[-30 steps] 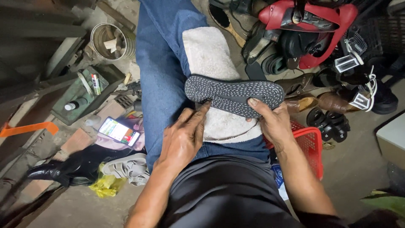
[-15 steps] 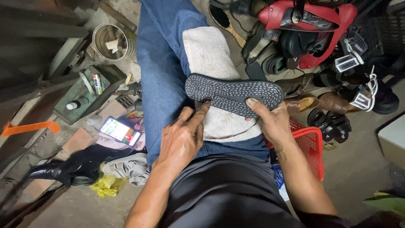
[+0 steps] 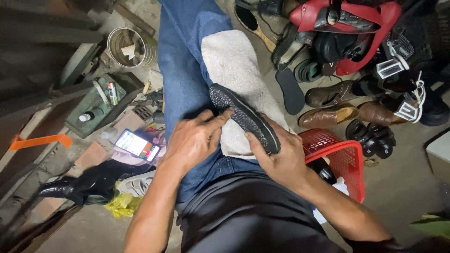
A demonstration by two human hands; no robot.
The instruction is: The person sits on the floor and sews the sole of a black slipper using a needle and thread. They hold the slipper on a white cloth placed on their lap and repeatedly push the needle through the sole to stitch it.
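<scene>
A black shoe sole (image 3: 243, 116) with a dotted tread lies tilted on edge over a white towel (image 3: 236, 75) spread on my blue-jeaned thigh. My right hand (image 3: 276, 157) grips the sole's near end from below. My left hand (image 3: 194, 140) rests on the thigh with its fingertips pressed against the sole's left edge, near the toe.
A red plastic basket (image 3: 342, 159) stands by my right side. Several shoes and a red helmet (image 3: 347, 18) are heaped at upper right. On the left lie a lit phone (image 3: 137, 144), a green tool tray (image 3: 101, 105), a tin can (image 3: 131, 47) and a black shoe (image 3: 89, 182).
The sole has turned from lying flat, tread up, across the thigh to standing tilted on its edge. My right hand slid under its near end; my left fingers stayed at its edge.
</scene>
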